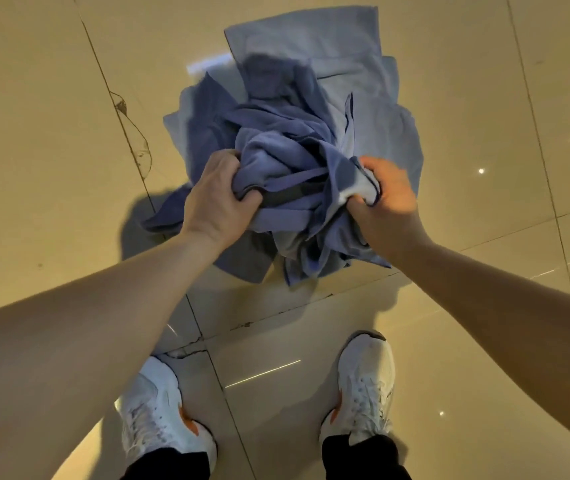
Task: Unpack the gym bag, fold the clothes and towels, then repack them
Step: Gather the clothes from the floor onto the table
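Note:
A crumpled bundle of blue-violet clothes [287, 157] is bunched between my two hands above the tiled floor. My left hand [217, 199] grips the bundle's left side, fingers dug into the fabric. My right hand [387, 199] grips its right side, where a paler patch of cloth shows. A dark strap [287, 195] crosses the bundle between my hands. Behind and under the bundle, light blue towels [346, 57] lie spread on the floor. No gym bag is plainly visible.
The floor is glossy beige tile [51, 98] with cracked joints on the left and in front of my feet. My two white sneakers [159, 410] stand at the bottom of the view, a step back from the pile.

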